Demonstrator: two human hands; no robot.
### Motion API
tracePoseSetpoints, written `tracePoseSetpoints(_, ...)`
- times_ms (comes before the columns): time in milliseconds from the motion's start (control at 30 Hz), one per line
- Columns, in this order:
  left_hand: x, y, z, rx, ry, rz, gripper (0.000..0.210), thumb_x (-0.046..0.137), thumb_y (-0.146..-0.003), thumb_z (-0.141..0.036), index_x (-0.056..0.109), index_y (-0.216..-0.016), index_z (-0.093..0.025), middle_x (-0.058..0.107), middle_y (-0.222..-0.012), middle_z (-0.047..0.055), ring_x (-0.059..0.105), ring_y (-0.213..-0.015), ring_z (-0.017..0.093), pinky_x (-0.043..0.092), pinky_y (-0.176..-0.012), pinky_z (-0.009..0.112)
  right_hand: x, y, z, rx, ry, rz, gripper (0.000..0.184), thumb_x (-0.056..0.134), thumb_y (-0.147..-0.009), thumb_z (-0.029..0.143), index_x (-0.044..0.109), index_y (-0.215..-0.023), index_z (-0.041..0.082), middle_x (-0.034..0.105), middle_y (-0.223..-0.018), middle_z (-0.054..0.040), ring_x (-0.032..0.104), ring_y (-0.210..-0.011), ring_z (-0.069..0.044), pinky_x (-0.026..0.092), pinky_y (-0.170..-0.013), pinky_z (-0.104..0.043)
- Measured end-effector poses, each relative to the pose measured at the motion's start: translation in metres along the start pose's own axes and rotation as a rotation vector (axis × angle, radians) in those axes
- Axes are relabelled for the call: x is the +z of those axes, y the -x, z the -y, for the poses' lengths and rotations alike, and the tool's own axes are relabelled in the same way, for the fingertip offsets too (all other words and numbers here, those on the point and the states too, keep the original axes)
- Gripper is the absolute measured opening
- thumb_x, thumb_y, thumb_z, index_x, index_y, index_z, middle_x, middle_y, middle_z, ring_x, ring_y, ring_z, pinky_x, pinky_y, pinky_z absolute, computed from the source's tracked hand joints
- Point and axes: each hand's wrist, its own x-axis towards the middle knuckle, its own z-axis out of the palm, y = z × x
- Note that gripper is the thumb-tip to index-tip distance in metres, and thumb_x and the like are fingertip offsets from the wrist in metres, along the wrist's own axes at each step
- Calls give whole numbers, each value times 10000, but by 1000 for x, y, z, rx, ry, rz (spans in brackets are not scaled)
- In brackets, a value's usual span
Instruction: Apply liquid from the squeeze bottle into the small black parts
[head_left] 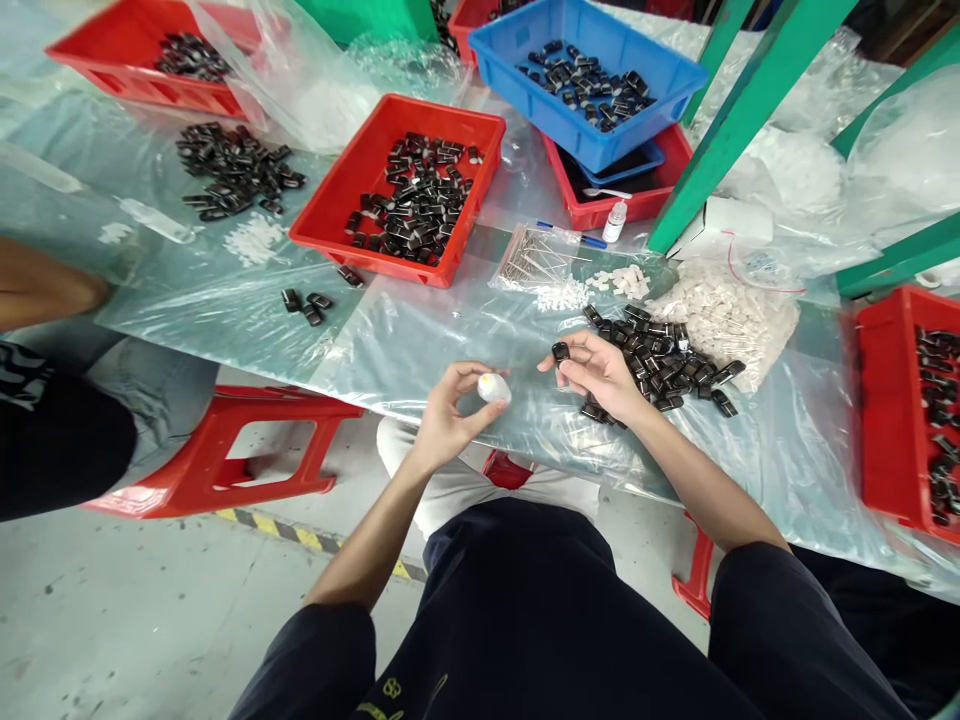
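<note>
Between the thumb and fingers of my left hand is a rounded white object with a yellow spot; its exact kind is unclear. My right hand pinches a small glossy black part at its fingertips. The two hands are apart, just over the table's front edge. Beside and under my right wrist lies a heap of similar black parts. Small white pieces lie beyond the right hand, near a plastic bag of small off-white pieces.
A red bin of black parts stands ahead-left; a blue bin sits stacked behind. A small bottle, a pen and a bag of thin sticks lie ahead. Green posts rise at right. Another person's arm is at left.
</note>
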Motion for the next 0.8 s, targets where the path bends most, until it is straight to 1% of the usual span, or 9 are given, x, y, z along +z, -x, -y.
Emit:
tracePoseSetpoints(67, 8, -1, 2, -19, -45, 76, 422, 831, -855, -393, 579, -1149, -224, 795, -1231, 139, 766, -1166, 283, 567, -1024, 421, 0, -1, 0, 7, -1, -7, 408, 831, -876, 506, 595, -1052, 225, 813, -957, -87, 591, -645, -130, 342, -473, -243)
tracePoseSetpoints(167, 11, -3, 3, -25, -98, 110, 427, 829, -862, -403, 573, -1159, -232, 800, -1227, 125, 749, -1216, 291, 539, -1086, 452, -1, -2, -1, 2, -17, -9, 407, 832, -877, 499, 596, -1061, 223, 814, -947, -84, 595, -641, -128, 338, -474, -241)
tracePoseSetpoints(333, -11, -9, -1, 49, -93, 212, 542, 887, -804, -388, 657, -1269, -229, 733, -1380, 135, 669, -1349, 296, 508, -1158, 442, -4, -2, -1, -3, -5, -37, 384, 831, -881, 482, 604, -1047, 221, 815, -949, -84, 595, -634, -126, 347, -480, -245)
tracePoseSetpoints(400, -26, -16, 0, 69, -118, 152, 473, 844, -849, -401, 699, -1262, -223, 751, -1342, 129, 691, -1301, 282, 520, -1140, 428, -5, -2, -2, -3, 8, -50, 380, 825, -884, 490, 606, -1041, 222, 814, -951, -83, 595, -637, -128, 355, -484, -248)
tracePoseSetpoints(467, -40, -30, 5, 85, -208, -21, 320, 752, -922, -421, 748, -1157, -204, 798, -1198, 120, 743, -1147, 262, 561, -1050, 409, -6, -2, -3, -8, 21, -59, 377, 816, -889, 499, 609, -1041, 223, 811, -957, -83, 595, -642, -130, 363, -490, -249)
tracePoseSetpoints(533, -51, -49, 11, 98, -385, -174, 279, 678, -961, -419, 773, -1088, -189, 810, -1100, 115, 754, -998, 248, 580, -954, 396, -6, -2, -4, -16, 39, -65, 375, 810, -892, 505, 615, -1042, 223, 808, -956, -81, 592, -643, -130, 369, -495, -250)
tracePoseSetpoints(567, -54, -60, 14, 105, -494, -198, 284, 648, -970, -401, 777, -1104, -186, 808, -1108, 117, 748, -978, 250, 577, -935, 397, -7, -2, -4, -19, 48, -66, 373, 808, -893, 505, 617, -1043, 222, 807, -956, -82, 591, -644, -130, 372, -497, -250)
tracePoseSetpoints(700, -60, -96, 23, 118, -860, -110, 323, 553, -972, -282, 778, -1174, -171, 776, -1222, 157, 714, -1127, 321, 543, -1017, 450, -7, -3, -4, -33, 74, -69, 367, 799, -903, 498, 614, -1054, 219, 806, -955, -85, 588, -643, -128, 383, -508, -252)
tracePoseSetpoints(800, -61, -109, 27, 106, -982, -50, 325, 509, -969, -248, 794, -1103, -169, 774, -1188, 178, 702, -1161, 353, 527, -1054, 479, -7, -4, -5, -47, 84, -75, 388, 797, -898, 521, 612, -1053, 216, 805, -941, -84, 589, -636, -129, 409, -521, -258)
